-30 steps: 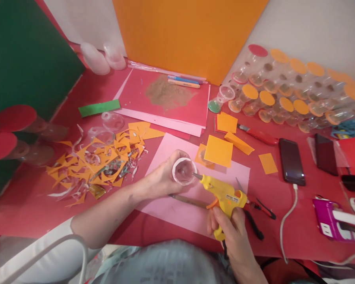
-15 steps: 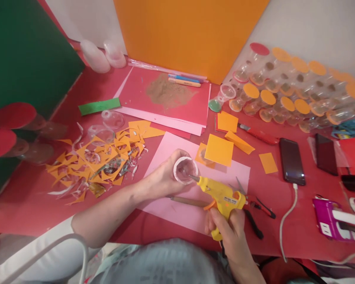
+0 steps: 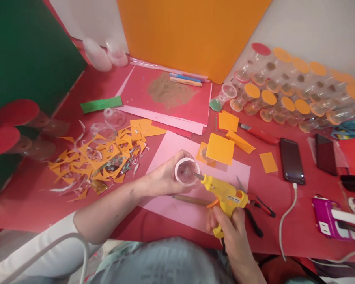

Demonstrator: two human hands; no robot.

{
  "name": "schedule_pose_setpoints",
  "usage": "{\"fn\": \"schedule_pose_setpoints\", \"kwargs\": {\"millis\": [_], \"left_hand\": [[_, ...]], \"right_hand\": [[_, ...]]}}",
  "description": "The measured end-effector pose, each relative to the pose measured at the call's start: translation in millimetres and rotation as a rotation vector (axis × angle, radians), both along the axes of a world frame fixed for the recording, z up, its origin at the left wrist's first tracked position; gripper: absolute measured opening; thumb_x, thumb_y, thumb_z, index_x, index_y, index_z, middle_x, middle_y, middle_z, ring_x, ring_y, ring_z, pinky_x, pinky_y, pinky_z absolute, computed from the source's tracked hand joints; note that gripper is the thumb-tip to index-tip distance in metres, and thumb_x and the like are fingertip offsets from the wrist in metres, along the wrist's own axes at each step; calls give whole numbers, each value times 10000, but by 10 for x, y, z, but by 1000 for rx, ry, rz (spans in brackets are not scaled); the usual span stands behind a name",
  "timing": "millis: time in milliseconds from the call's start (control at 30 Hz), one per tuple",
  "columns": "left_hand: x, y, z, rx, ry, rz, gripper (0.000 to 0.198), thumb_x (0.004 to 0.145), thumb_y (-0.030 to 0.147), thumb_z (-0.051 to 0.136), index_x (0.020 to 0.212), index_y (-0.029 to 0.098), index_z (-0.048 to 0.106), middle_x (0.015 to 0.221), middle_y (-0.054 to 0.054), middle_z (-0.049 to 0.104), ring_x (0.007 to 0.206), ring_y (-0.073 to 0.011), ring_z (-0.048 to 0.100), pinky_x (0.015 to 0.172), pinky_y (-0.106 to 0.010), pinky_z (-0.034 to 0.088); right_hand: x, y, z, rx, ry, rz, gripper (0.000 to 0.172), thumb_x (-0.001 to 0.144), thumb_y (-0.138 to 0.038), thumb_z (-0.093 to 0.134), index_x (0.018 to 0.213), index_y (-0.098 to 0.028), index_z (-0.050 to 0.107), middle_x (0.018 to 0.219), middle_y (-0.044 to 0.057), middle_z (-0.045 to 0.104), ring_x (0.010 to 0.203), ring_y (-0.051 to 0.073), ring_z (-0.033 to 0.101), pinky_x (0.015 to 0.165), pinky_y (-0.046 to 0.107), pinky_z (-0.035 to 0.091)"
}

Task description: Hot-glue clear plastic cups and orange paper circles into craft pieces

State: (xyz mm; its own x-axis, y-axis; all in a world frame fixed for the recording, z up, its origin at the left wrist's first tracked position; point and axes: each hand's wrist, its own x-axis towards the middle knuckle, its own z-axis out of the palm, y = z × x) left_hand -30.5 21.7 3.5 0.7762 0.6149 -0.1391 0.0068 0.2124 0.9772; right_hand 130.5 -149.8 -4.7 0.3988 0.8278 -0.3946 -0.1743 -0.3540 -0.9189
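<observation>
My left hand is closed around a clear plastic cup, its round open rim turned up toward me. In my right hand is a yellow glue gun with an orange trigger, gripped by its handle. The gun's metal nozzle reaches the right side of the cup's rim; whether it touches is hard to tell. Beneath both hands lies a pink paper sheet. A brown-handled tool rests on that sheet, partly hidden. Just above the cup, an orange paper square sits raised over the sheet.
Orange paper scraps are heaped at left, near red-topped plastic pieces. Sand lies on red sheets at the back. Rows of orange-topped cup pieces stand at right. A cutter, pliers and a phone lie nearer.
The glue gun's nozzle has shifted slightly right, from inside the cup's mouth to its rim. The cup is still held in my left hand, and the view has moved a little.
</observation>
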Motion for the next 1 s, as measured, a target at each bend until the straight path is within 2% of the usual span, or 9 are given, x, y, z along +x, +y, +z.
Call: {"fn": "schedule_pose_setpoints", "kwargs": {"millis": [167, 267, 500, 633, 867, 1000], "left_hand": [[-18, -7, -18, -10, -12, -59, 378, 787, 285, 769, 1014, 207, 477, 1073, -69, 657, 949, -191, 656, 798, -318, 522], [-26, -6, -39, 10, 3, -97, 406, 752, 251, 778, 1020, 210, 477, 1108, -69, 655, 942, -182, 649, 814, -324, 511], [-69, 62, 53, 2, 23, -202, 437, 724, 298, 768, 1040, 201, 483, 947, -18, 617, 799, -148, 587, 707, -280, 489], [-88, 105, 91, 36, 52, -238, 421, 728, 299, 746, 1052, 198, 496, 1014, -52, 631, 838, -157, 593, 697, -268, 495], [-86, 78, 26, 56, 34, -191, 428, 721, 274, 781, 1042, 193, 510, 1076, -70, 652, 884, -166, 616, 763, -292, 512], [-76, 61, 15, 31, -16, -145, 368, 758, 274, 766, 998, 201, 496, 1035, -54, 653, 851, -153, 617, 746, -284, 507]], "right_hand": [[-12, 8, -5, 25, 12, -22, 439, 875, -506, 752, 628, -220, 529, 509, -31, 586, 436, 126, 588, 454, 235, 507], [-16, 3, -22, 34, 25, -24, 435, 883, -514, 744, 642, -219, 535, 508, -37, 586, 437, 124, 590, 461, 236, 515], [0, -14, -27, 36, 16, -25, 421, 875, -497, 758, 650, -218, 535, 506, -36, 593, 428, 126, 591, 455, 238, 527], [1, -17, -36, 33, 12, -6, 415, 881, -504, 745, 653, -216, 552, 507, -31, 586, 426, 137, 597, 450, 248, 531], [22, -10, -37, 18, 8, 34, 438, 895, -506, 726, 622, -215, 543, 502, -26, 574, 436, 134, 595, 456, 242, 529], [32, -8, -39, 35, 9, 38, 450, 897, -495, 724, 609, -216, 521, 493, -29, 567, 426, 126, 578, 456, 239, 522]]}}
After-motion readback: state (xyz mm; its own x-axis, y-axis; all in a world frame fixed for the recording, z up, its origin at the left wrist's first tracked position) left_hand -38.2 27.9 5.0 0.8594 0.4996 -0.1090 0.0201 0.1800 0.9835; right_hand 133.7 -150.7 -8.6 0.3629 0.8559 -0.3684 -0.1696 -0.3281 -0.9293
